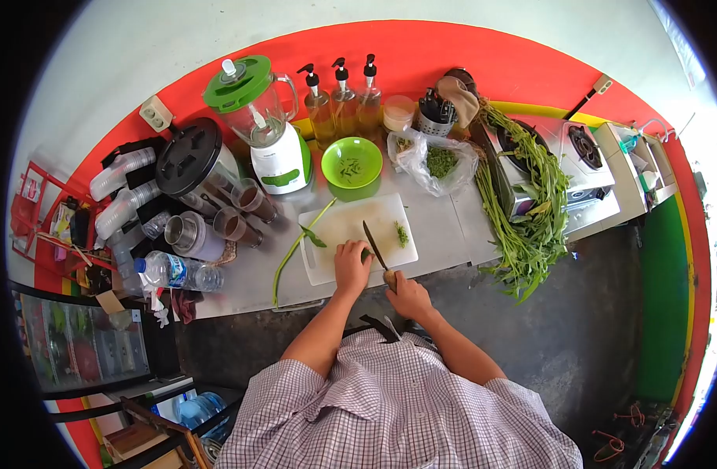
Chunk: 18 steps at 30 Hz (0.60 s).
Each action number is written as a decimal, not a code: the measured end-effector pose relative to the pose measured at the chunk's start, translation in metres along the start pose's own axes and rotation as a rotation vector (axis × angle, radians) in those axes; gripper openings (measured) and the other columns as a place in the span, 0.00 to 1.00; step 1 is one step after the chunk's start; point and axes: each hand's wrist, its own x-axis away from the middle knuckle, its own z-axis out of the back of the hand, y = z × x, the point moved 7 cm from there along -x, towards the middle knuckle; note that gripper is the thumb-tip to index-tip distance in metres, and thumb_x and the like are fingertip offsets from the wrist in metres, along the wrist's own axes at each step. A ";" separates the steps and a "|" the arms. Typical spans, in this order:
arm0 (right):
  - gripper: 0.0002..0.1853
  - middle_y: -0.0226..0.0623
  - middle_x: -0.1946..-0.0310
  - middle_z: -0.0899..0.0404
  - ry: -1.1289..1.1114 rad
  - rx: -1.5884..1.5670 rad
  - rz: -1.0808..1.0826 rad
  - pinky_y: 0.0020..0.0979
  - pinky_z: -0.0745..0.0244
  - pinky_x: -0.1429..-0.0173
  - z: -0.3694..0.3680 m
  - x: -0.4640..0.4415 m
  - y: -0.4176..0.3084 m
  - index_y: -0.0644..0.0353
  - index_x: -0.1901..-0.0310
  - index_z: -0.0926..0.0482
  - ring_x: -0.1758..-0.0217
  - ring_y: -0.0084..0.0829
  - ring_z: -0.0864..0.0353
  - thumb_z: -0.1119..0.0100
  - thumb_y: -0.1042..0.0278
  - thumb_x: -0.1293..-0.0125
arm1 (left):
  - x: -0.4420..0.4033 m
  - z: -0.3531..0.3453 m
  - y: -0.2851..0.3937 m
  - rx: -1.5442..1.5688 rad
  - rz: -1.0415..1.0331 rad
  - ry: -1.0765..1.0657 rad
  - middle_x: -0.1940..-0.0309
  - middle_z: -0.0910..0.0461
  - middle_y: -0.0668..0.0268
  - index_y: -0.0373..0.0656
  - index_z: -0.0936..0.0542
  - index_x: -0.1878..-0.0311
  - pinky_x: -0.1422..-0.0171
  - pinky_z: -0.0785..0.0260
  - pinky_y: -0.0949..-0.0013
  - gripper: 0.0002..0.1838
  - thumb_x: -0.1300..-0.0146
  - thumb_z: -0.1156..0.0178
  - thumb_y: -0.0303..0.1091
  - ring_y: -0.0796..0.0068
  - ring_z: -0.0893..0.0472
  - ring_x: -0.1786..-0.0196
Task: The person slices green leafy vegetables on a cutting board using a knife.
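My right hand point(409, 298) is closed around the wooden handle of a knife point(375, 245), its dark blade angled up and left over the white cutting board point(323, 268). Close to the blade's left side, my left hand point(353, 266) presses bunched green leaves point(365, 255) down on the board; the fingers hide most of them. A small heap of chopped greens point(402, 234) lies right of the knife. Across the board's left edge rests a long green stem point(293, 248) with a leaf on it. Behind the board, a green bowl point(352, 184) contains some cut green pieces.
A plastic bag of greens point(440, 162) sits right of the bowl. Long leafy stalks point(530, 211) drape over the stove point(581, 160) and counter edge. A blender point(268, 133), pump bottles point(344, 102), cups of brown drink point(237, 227) and a water bottle point(182, 273) stand around the left and back.
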 end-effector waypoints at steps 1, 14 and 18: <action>0.26 0.61 0.62 0.15 -0.001 0.000 -0.001 0.60 0.21 0.52 -0.001 0.000 -0.002 0.62 0.43 0.33 0.58 0.62 0.14 0.42 0.50 0.31 | 0.002 0.000 0.000 -0.001 -0.003 -0.008 0.56 0.20 0.64 0.48 0.15 0.62 0.43 0.31 0.53 0.09 0.46 0.26 0.31 0.55 0.23 0.48; 0.20 0.50 0.66 0.12 -0.013 0.311 -0.072 0.49 0.15 0.59 -0.003 0.012 -0.013 0.65 0.44 0.32 0.63 0.50 0.10 0.44 0.62 0.32 | 0.019 0.008 0.011 -0.073 -0.177 0.036 0.60 0.20 0.65 0.45 0.12 0.61 0.48 0.27 0.56 0.06 0.41 0.34 0.25 0.57 0.22 0.54; 0.19 0.42 0.68 0.11 -0.040 0.471 -0.013 0.43 0.15 0.63 0.002 0.015 -0.018 0.66 0.41 0.32 0.64 0.42 0.08 0.48 0.66 0.30 | 0.021 0.005 0.007 -0.113 -0.194 0.020 0.59 0.21 0.66 0.46 0.13 0.59 0.48 0.28 0.56 0.10 0.43 0.34 0.23 0.59 0.22 0.53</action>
